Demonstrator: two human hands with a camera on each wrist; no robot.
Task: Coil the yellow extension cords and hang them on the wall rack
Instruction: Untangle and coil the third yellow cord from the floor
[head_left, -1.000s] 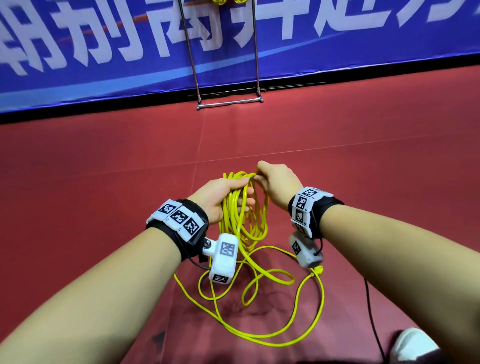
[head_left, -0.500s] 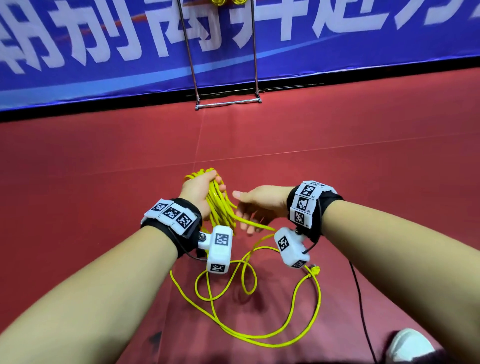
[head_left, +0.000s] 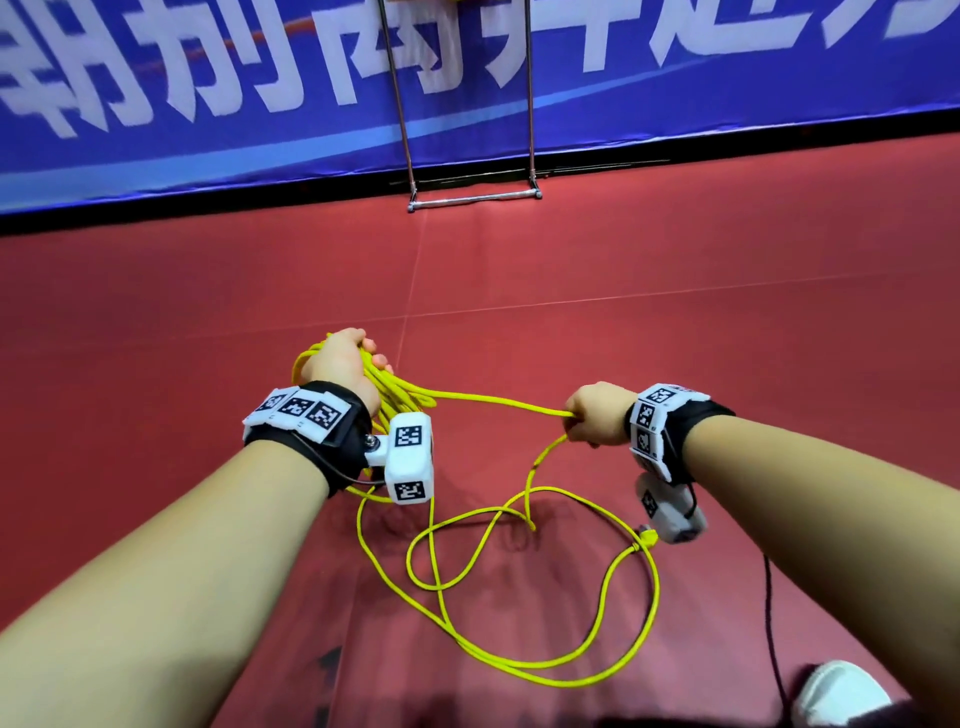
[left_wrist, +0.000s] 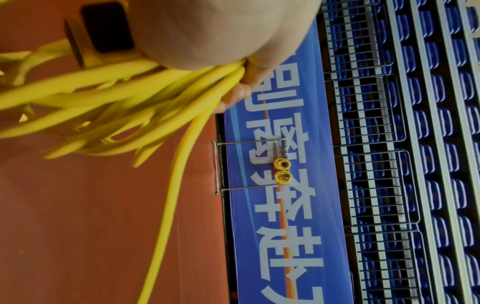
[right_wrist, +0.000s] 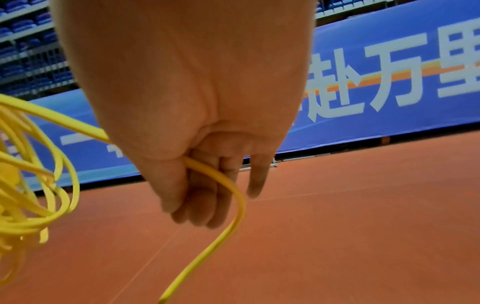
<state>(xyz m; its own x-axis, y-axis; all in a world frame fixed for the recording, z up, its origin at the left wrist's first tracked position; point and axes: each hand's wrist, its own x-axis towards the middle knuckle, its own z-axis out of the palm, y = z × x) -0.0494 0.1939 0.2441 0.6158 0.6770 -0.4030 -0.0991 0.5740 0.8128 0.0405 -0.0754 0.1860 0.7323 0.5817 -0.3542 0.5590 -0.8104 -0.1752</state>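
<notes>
Nearest, loose loops of the thin yellow extension cord (head_left: 524, 670) lie on the red floor (head_left: 675, 338), not yet gathered. Above them the right hand (head_left: 592, 415) has its fingers curled round one strand, pulled out to the side, probably to measure the next loop. The left hand (head_left: 340, 361) is held farther forward with its fingers wrapped round the bundle of finished loops (left_wrist: 124, 98), keeping them together. Far off, the thin metal rack (head_left: 470, 197) stands at the floor's back edge against the blue banner wall (head_left: 208, 104). Two small yellow coils (left_wrist: 282, 170) already hang there.
</notes>
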